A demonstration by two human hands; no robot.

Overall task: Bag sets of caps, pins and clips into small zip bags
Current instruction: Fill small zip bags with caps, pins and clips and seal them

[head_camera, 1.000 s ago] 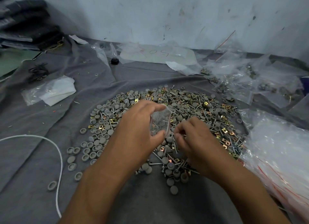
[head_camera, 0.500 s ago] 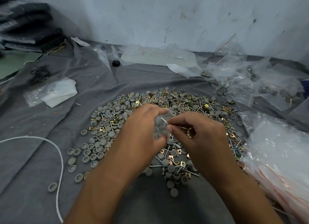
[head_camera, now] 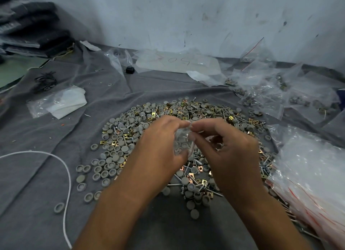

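Nearest, a white cord (head_camera: pixel 65 175) curves over the grey cloth (head_camera: pixel 37 203). Above the heap of grey caps, gold clips and pins (head_camera: pixel 130 135), the left hand (head_camera: pixel 158 147) grips a small clear zip bag (head_camera: pixel 183 139) between curled fingers and thumb, while the right hand (head_camera: pixel 224 147) pinches the bag's top edge; its contents are blurred. At right lies a stack of empty red-striped zip bags (head_camera: pixel 313 178). Farther right, filled bags (head_camera: pixel 270 98) hold parts. By the wall, a plastic-covered sheet (head_camera: pixel 179 63) reads roughly "50".
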